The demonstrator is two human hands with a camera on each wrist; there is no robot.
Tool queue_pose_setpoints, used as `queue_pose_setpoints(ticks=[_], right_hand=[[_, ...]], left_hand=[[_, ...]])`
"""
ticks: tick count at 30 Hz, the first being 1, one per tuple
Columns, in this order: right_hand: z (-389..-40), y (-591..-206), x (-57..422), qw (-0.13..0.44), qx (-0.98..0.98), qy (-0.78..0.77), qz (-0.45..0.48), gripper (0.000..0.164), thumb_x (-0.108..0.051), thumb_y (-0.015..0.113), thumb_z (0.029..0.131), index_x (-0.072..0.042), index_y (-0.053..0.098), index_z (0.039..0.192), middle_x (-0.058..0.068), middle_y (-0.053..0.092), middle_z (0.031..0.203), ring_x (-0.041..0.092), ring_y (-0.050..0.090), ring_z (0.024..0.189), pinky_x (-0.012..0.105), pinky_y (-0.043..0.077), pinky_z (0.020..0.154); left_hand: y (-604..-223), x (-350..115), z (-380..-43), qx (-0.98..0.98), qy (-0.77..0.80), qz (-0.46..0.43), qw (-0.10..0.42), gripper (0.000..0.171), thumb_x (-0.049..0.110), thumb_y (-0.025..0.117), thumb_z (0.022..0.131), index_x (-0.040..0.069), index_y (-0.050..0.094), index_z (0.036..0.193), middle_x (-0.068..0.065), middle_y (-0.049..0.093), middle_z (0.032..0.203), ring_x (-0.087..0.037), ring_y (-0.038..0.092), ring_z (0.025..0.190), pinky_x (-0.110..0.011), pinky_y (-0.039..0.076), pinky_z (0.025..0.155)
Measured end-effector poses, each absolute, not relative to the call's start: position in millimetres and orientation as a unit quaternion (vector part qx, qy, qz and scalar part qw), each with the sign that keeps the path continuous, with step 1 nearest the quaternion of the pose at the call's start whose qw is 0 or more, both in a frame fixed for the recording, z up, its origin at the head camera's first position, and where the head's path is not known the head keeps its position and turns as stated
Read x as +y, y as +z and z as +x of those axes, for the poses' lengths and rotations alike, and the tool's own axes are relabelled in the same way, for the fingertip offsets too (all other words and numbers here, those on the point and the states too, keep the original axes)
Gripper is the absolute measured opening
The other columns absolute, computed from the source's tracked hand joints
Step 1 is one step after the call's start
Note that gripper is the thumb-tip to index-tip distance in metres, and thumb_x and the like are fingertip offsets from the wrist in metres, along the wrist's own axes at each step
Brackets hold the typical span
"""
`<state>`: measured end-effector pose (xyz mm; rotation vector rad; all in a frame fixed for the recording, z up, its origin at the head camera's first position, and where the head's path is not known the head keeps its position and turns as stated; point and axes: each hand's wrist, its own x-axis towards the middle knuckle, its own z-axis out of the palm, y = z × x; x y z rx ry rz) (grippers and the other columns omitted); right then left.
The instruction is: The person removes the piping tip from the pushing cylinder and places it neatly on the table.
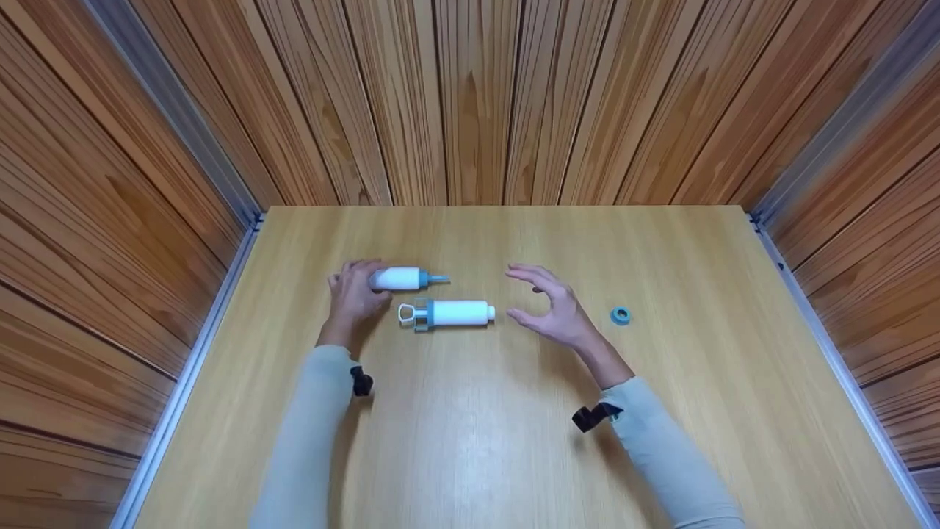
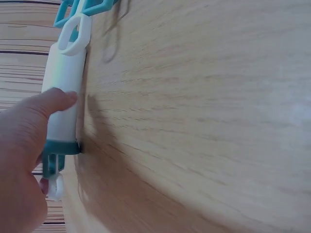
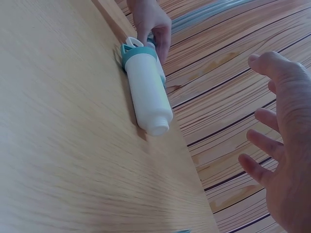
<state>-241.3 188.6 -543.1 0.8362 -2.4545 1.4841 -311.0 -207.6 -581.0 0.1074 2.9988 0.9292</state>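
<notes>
My left hand (image 1: pixel 354 294) grips a white syringe (image 1: pixel 399 278) by its left end, and its thin teal nozzle points right. In the left wrist view the thumb lies along the white barrel (image 2: pixel 64 119), near a teal collar (image 2: pixel 60 147) and a white pull ring. A second white syringe (image 1: pixel 460 313) lies on the table just in front, its white ring handle (image 1: pixel 406 314) and teal flange to the left, its bare white neck to the right. To the right of that neck my right hand (image 1: pixel 554 308) hovers with fingers spread and thumb apart, holding nothing.
A small teal ring (image 1: pixel 620 316) lies on the wooden table (image 1: pixel 455 441), right of my right hand. Wood-plank walls (image 1: pixel 477 103) with grey metal corner rails (image 1: pixel 187 345) enclose the table at the back and both sides.
</notes>
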Motion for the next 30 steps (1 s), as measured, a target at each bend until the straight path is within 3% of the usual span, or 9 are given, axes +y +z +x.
queue_pose_setpoints(ticks=[11, 16, 21, 30], right_hand=[[-244.2, -548.7, 189.0, 0.084, -0.806, 0.516, 0.28, 0.066, -0.007, 0.088, 0.095, -0.005, 0.063, 0.156, 0.02, 0.066, 0.161, 0.04, 0.061, 0.15, 0.069, 0.056, 0.11], [-244.6, -549.8, 190.2, 0.071, -0.79, 0.547, 0.268, 0.066, -0.002, 0.086, 0.095, -0.002, 0.062, 0.157, 0.022, 0.064, 0.161, 0.037, 0.061, 0.151, 0.053, 0.06, 0.111], [-244.4, -550.6, 191.9, 0.05, -0.762, 0.595, 0.249, 0.067, 0.006, 0.082, 0.095, 0.002, 0.059, 0.158, 0.025, 0.062, 0.162, 0.043, 0.061, 0.15, 0.041, 0.063, 0.107], [-247.9, -550.7, 195.2, 0.047, -0.753, 0.604, 0.258, 0.068, 0.009, 0.079, 0.096, 0.006, 0.055, 0.159, 0.031, 0.059, 0.161, 0.049, 0.058, 0.151, 0.039, 0.063, 0.109]], left_hand=[[-581.3, -209.5, -308.7, 0.958, 0.284, 0.034, 0.002, 0.047, 0.019, 0.083, 0.102, 0.013, 0.072, 0.148, -0.019, 0.065, 0.161, -0.045, 0.052, 0.153, -0.064, 0.033, 0.124], [-581.2, -209.1, -307.6, 0.959, 0.281, 0.035, 0.002, 0.046, 0.02, 0.084, 0.102, 0.014, 0.073, 0.147, -0.018, 0.066, 0.16, -0.044, 0.052, 0.153, -0.064, 0.033, 0.124], [-582.5, -209.9, -306.1, 0.96, 0.277, 0.037, -0.001, 0.047, 0.019, 0.084, 0.102, 0.013, 0.074, 0.146, -0.02, 0.067, 0.159, -0.045, 0.054, 0.151, -0.065, 0.035, 0.123], [-581.2, -210.9, -305.7, 0.96, 0.276, 0.043, -0.007, 0.046, 0.019, 0.085, 0.1, 0.012, 0.075, 0.145, -0.021, 0.07, 0.155, -0.045, 0.056, 0.147, -0.066, 0.037, 0.121]])
